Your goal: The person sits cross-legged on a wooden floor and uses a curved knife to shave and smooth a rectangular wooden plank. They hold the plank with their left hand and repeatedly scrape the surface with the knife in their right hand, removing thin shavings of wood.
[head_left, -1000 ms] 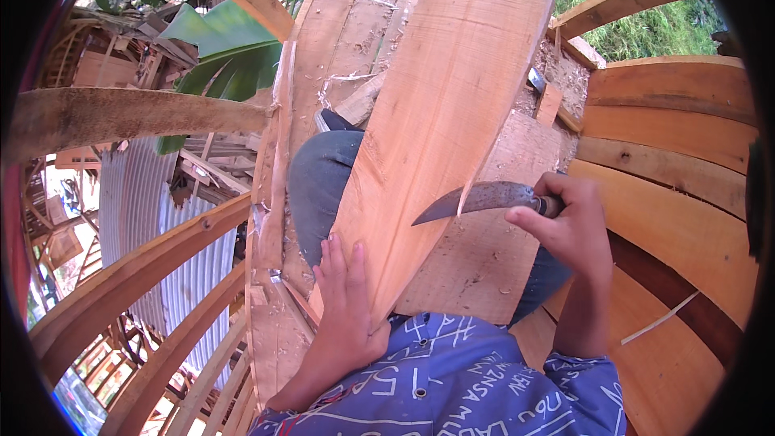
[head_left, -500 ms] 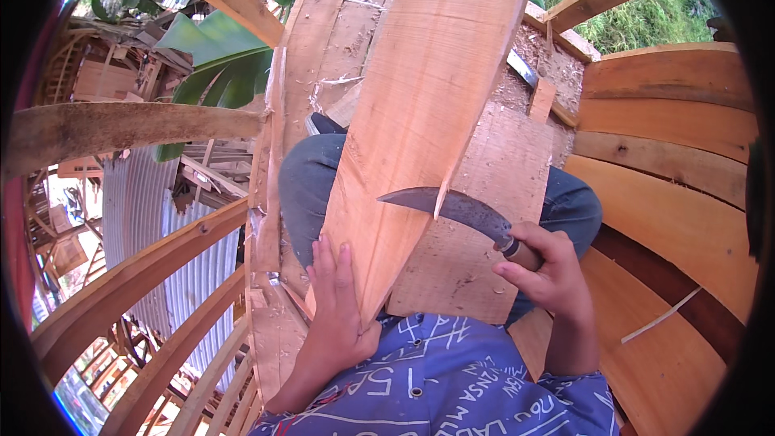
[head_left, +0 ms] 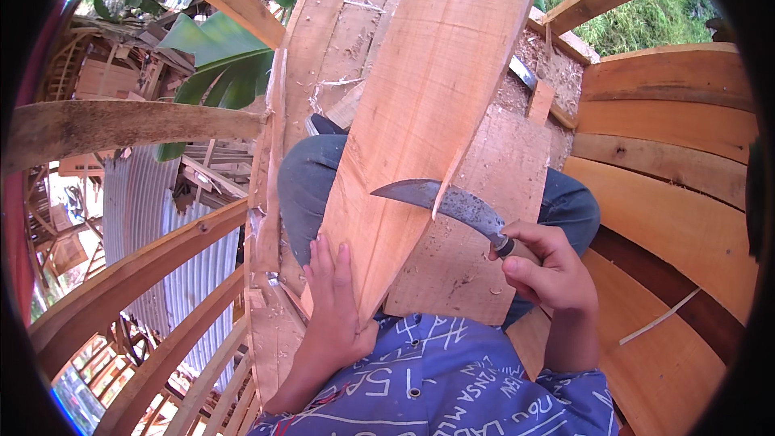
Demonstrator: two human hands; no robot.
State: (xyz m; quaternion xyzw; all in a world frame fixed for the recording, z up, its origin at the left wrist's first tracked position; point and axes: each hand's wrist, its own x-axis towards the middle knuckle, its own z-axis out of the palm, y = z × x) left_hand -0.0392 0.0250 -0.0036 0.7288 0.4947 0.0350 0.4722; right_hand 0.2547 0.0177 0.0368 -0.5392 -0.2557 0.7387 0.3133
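A long reddish wooden board lies slanted over my lap, wide at the far end and narrowing toward me. My left hand holds its narrow near end, fingers stretched along the left edge and thumb by the tip. In my right hand is a curved knife, gripped by its short handle. Its dark blade crosses the board's right edge, with the point to the left over the board's face. A thin sliver of wood stands up at that edge against the blade. The handle is partly hidden by my fingers.
Beneath the board, a flat wooden piece rests across my legs. Wood shavings litter the planks ahead. A shiny metal blade lies beyond, near a small wood block. Curved planks rise at right; spaced ribs stand at left.
The board's far end has dropped slightly toward me. My right hand and the knife have shifted a little left and away from me. My left hand keeps nearly the same place.
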